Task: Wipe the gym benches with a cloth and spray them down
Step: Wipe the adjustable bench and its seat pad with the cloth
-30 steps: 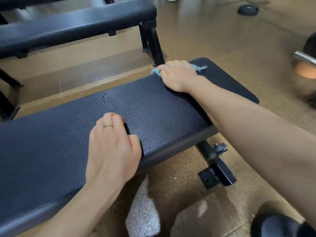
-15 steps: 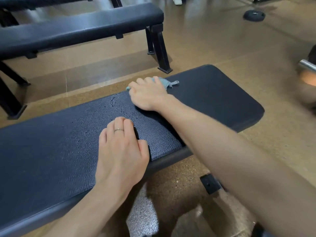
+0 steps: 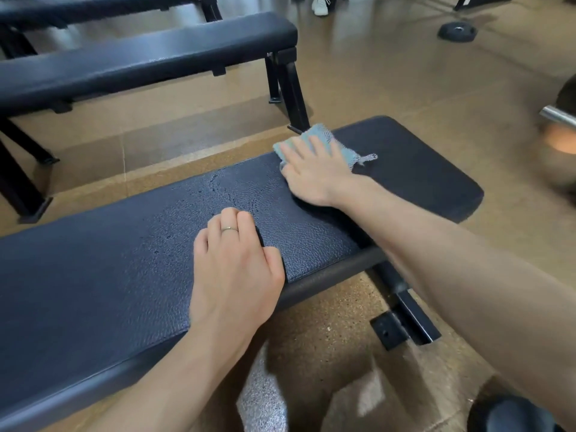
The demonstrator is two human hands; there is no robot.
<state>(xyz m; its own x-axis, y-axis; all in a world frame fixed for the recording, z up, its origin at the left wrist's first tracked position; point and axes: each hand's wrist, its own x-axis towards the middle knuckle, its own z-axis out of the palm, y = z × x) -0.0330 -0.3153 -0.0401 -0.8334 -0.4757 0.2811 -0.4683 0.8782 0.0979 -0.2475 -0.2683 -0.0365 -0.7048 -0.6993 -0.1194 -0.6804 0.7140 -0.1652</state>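
right hand [image 3: 314, 173]: fingers [image 3: 318, 145] straight, pressing the cloth [image 3: 324, 137] flat on the desk [image 3: 93, 275] at its far edge. left hand [image 3: 233, 269]: fingers curled, holding nothing, resting on the wet-streaked pad near its front edge. second bench [image 3: 140, 57] beyond.

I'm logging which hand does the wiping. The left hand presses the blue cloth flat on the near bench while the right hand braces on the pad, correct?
Swapped hands. In the head view the right hand presses the blue cloth flat on the near bench, while the left hand braces on the pad.
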